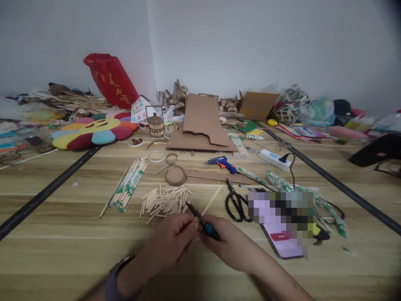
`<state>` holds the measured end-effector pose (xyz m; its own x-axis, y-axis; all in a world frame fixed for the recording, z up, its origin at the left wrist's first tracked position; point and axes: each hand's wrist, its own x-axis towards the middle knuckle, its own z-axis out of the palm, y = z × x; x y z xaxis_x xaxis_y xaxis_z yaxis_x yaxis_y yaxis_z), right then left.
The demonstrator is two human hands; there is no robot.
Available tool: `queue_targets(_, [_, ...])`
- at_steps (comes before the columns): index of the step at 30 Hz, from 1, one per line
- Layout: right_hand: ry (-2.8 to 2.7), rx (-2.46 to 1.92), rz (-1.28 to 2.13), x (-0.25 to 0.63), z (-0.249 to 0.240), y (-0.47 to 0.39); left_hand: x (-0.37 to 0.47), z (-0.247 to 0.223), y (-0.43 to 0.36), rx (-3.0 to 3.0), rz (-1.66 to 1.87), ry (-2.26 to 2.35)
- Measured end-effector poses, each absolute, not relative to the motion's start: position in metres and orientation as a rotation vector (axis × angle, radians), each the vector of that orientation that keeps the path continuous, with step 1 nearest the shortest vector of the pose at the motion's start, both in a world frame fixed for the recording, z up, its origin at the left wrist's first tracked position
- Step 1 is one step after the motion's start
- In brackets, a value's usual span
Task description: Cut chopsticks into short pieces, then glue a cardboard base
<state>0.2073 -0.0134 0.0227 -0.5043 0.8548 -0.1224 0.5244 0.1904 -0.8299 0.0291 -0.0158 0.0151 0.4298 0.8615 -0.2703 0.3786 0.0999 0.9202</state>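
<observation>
My right hand (224, 240) is closed round a dark tool with a blue handle (209, 229), its black tip pointing up and left. Beside it, my left hand (177, 234) is pinched shut on a thin wooden stick (196, 220), which meets the tool between the two hands. Just beyond my fingers lies a loose pile of short wooden sticks (164, 200). One longer stick (212, 200) rests apart, right of the pile. Black-handled scissors (235, 205) lie on the wooden table, right of my right hand.
Packaged sticks (129, 184) lie left of the pile. Behind it are a round cardboard piece (175, 175), a blue glue gun (224, 163) and cardboard sheets (203, 117). A phone (282, 238), partly pixelated, and a power strip (274, 159) are at right. A flower cushion (97, 130) sits back left.
</observation>
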Motion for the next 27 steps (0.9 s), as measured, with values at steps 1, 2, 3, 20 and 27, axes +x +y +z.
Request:
queue_targets(1, [-2.108,-1.301,1.215,0.207,0.022,-0.014,0.029,0.015,-0.015,1.501,0.510,1.153])
queue_targets(2, [-2.106,-1.304,1.198,0.206,0.020,-0.014,0.028,0.016,-0.015,1.504,0.513,1.155])
queue_targets(3, [-2.101,-1.305,1.184,0.206,0.019,-0.014,0.028,0.016,-0.015,1.509,0.516,1.158])
queue_targets(20, [-2.007,-1.261,1.145,0.218,0.015,-0.003,0.016,0.018,-0.008,1.485,0.871,1.216])
queue_targets(27, [-1.955,-1.088,0.427,0.227,0.008,0.003,0.019,0.008,-0.004,1.880,0.584,1.341])
